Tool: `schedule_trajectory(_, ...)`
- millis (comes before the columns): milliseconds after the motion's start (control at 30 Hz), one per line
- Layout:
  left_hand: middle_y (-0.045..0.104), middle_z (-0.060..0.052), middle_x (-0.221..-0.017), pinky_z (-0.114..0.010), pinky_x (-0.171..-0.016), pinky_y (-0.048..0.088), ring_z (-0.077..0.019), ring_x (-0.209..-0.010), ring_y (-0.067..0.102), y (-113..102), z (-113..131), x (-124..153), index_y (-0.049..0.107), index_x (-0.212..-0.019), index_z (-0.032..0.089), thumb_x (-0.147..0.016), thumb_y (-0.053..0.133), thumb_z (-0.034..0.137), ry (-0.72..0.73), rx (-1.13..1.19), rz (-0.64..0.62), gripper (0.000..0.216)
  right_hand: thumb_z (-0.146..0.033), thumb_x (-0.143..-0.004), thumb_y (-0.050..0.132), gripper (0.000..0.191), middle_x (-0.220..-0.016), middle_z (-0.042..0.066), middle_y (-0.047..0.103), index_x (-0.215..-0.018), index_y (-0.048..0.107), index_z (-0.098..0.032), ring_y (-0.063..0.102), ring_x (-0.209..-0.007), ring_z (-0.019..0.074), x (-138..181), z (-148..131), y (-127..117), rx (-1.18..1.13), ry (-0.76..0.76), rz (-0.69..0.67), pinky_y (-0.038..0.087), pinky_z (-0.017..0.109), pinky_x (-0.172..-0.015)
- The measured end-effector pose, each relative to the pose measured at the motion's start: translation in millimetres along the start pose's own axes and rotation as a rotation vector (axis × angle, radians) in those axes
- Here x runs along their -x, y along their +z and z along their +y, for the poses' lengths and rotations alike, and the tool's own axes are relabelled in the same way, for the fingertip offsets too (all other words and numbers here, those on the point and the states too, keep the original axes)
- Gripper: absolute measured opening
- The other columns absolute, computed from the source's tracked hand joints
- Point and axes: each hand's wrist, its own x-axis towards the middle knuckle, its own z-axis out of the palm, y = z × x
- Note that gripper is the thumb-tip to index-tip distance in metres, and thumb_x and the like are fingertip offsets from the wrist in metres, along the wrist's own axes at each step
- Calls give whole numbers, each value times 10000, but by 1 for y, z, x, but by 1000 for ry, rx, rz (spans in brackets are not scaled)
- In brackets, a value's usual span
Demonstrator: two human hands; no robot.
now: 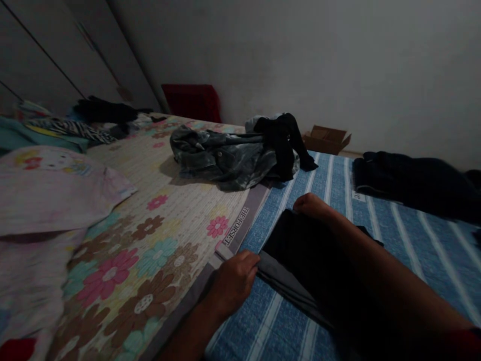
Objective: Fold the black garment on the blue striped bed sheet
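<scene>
Our left hand [233, 282] has its fingers curled over the near edge of a flat black garment of thin cloth [300, 250], thumb on top, pinching the grey underside or lining where it turns up. That grip reads as pinning the edge so the fabric stays put.

Our right hand [313, 206] lies at the far edge of the same garment, forearm stretched across the cloth. The fingers look pressed down flat or tucked over the far border; in this dim light we cannot tell whether they grasp it or only press. The forearm's weight holds the cloth smooth.

The black garment lies on the blue bedspread with pale stripes [394, 235], just right of the seam where it meets the cream quilted cover printed with pink, brown and teal flowers [150, 240]. A grey border with lettering [237, 226] runs along that seam, touching our left knuckles.

Farther out:
- a crumpled grey-green mottled jacket [221, 158], with a black garment heaped on its right end [283, 138], straddling the seam
- a dark folded piece [413, 183] at the right, well apart
- a pale pink cartoon-print cloth [52, 190] at the left
- a small open cardboard box [326, 139] and a red cushion [192, 102] near the wall
</scene>
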Motion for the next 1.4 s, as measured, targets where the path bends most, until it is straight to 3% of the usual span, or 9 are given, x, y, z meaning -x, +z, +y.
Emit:
schedule_trajectory(200, 618, -28, -865, -259, -716, 496, -153, -812, 599, 0, -2, 4, 582, -955, 194, -820, 416, 67, 15, 2, 21, 248, -301, -876, 572, 198, -570, -63, 500, -781, 586, -128, 438, -444, 58, -16, 4, 0, -156, 92, -177, 379, 191, -444)
schedule_trajectory(400, 584, -20, -756, -243, -630, 480, -147, -711, 579, 5, -2, 6, 571, -845, 193, -852, 408, 100, 55, 11, 114, 188, -201, -764, 596, 75, -491, -70, 453, -714, 572, -149, 390, -416, 51, -14, 3, -2, -302, 62, -263, 299, 184, -417)
schedule_trajectory(567, 559, -13, -713, -231, -600, 463, -133, -654, 551, 7, -3, 5, 563, -804, 192, -894, 365, 114, 99, 12, 159, 231, -289, -692, 623, 154, -474, -57, 456, -652, 575, -149, 373, -403, 57, -18, 5, -1, -354, 52, -327, 262, 195, -401)
schedule_trajectory(800, 543, -18, -695, -236, -581, 444, -134, -636, 530, 4, -3, 5, 544, -771, 180, -894, 352, 99, 131, -11, 131, 242, -432, -676, 622, 291, -459, -61, 428, -617, 561, -153, 328, -398, 56, -19, 8, -4, -413, -4, -396, 242, 202, -397)
schedule_trajectory(1133, 531, -10, -678, -227, -559, 422, -129, -620, 532, 4, -4, 0, 503, -740, 184, -876, 355, 85, 136, -34, 138, 224, -367, -642, 644, 278, -436, -62, 404, -530, 487, -166, 315, -378, 49, -28, 7, 4, -383, 31, -365, 209, 203, -374)
schedule_trajectory(1400, 525, 2, -674, -214, -554, 411, -114, -605, 531, 3, -7, 0, 506, -745, 186, -861, 361, 77, 153, -8, 101, 215, -353, -602, 628, 274, -435, -64, 377, -501, 446, -175, 310, -395, 52, -24, 7, -2, -411, -9, -431, 223, 200, -378)
